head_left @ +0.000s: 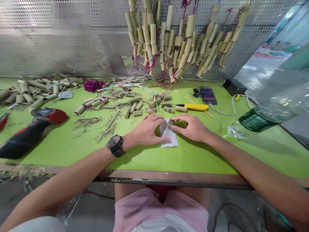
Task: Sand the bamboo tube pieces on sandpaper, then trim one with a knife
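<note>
A small piece of white paper (171, 142) with a torn-looking edge lies on the green table in front of me. On its upper part is a short bamboo piece (170, 123), pinched between the thumb and fingers of my right hand (191, 126). My left hand (148, 129), with a dark watch (116, 145) on the wrist, rests at the paper's left side. Its thumb lies across the paper, well apart from the fingers, and nothing shows in its grasp. Several cut bamboo pieces (169, 109) lie just beyond both hands.
A yellow-handled cutter (196, 107) lies beyond my right hand. A water bottle (259, 119) and black box (234, 87) are at right. At left are a power drill (31, 132) and a bamboo heap (26, 91). Strung bamboo (166, 42) hangs on a perforated metal panel (96, 38).
</note>
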{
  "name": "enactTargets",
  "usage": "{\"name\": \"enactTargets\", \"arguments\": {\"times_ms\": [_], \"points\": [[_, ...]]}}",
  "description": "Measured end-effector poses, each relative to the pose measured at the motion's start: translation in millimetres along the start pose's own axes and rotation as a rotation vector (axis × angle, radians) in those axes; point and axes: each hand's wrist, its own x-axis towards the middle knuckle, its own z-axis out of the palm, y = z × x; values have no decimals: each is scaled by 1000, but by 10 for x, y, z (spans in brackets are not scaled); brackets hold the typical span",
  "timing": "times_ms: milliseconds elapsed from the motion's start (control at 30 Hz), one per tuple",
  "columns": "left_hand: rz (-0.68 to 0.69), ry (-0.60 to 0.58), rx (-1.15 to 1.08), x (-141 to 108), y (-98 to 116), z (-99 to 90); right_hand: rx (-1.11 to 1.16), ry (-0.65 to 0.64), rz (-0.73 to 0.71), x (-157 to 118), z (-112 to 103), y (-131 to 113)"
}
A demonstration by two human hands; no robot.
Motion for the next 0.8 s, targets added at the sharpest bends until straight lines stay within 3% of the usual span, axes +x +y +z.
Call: {"name": "enactTargets", "arguments": {"times_ms": [233, 400, 567, 733, 800], "points": [[-7, -82, 25, -19, -80, 27, -74, 20, -108, -22, 71, 11], [-5, -125, -4, -3, -86, -1, -17, -136, -174, -41, 49, -66], [6, -146, 15, 1, -93, -17, -105, -12, -88, 4, -7, 17], [-6, -202, 14, 3, -47, -65, -16, -141, -215, -6, 8, 16], [-31, -222, 27, 5, -14, -89, -63, -109, -171, 10, -14, 51]]}}
